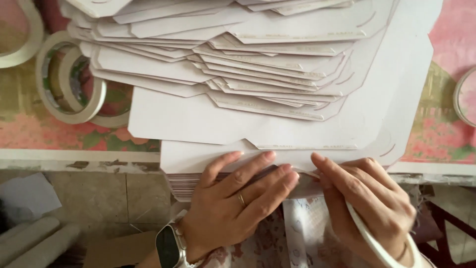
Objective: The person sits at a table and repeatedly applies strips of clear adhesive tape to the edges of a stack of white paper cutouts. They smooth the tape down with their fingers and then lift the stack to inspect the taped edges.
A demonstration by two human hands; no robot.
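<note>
A large fanned stack of white die-cut card sheets [248, 74] covers the table, with the lowest sheets [198, 154] overhanging the near edge. My left hand [233, 203], with a ring and a wrist watch, lies flat on the near edge of the stack, fingers spread. My right hand [369, 203] presses its fingertips on the same edge just to the right and holds a roll of white tape [382, 245] around its fingers. A thin strip of tape [307, 172] runs between the two hands along the card edge.
Two rolls of white tape [69, 84] lie on the floral tablecloth [29, 129] at the left, another roll [22, 34] at the top left, one more roll [463, 97] at the right edge. Below the table is a tiled floor [99, 198] with pale rolled tubes [34, 240].
</note>
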